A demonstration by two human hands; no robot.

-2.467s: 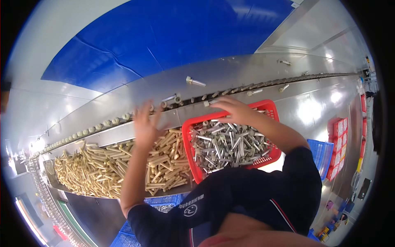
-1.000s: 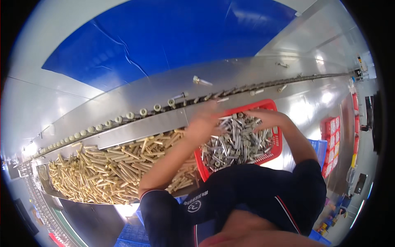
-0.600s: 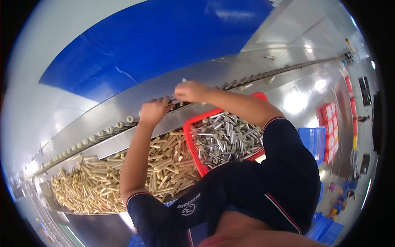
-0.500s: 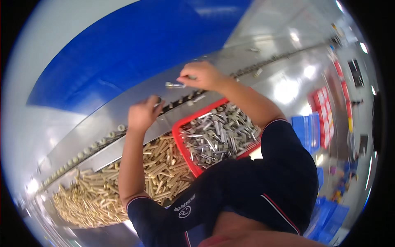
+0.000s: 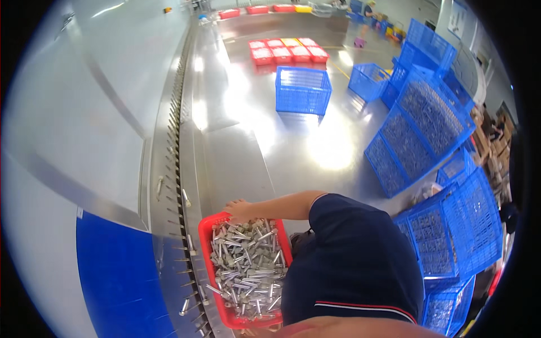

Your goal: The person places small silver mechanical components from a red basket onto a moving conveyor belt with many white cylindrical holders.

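Note:
My right hand (image 5: 239, 210) is at the far rim of a red plastic basket (image 5: 206, 248), with its fingers stretched apart at the corner. No part shows in its fingers. Silver metal pins with pale, wider heads (image 5: 248, 276) fill the basket in a loose heap. Left of the basket runs a narrow chain line with a row of thin pegs (image 5: 179, 163). A few loose pins (image 5: 185, 306) lie along this line. My left hand is out of view.
A blue sheet (image 5: 115, 270) covers part of the surface at the lower left. Blue crates (image 5: 428, 124) are stacked on the right, and a lone blue crate (image 5: 303, 93) stands on the shiny floor ahead. Beyond it sit red trays (image 5: 282, 55).
The view has swung to the right. My right hand has gone from above the line, where it held a metal pin, to the basket's rim. My left hand has left the view.

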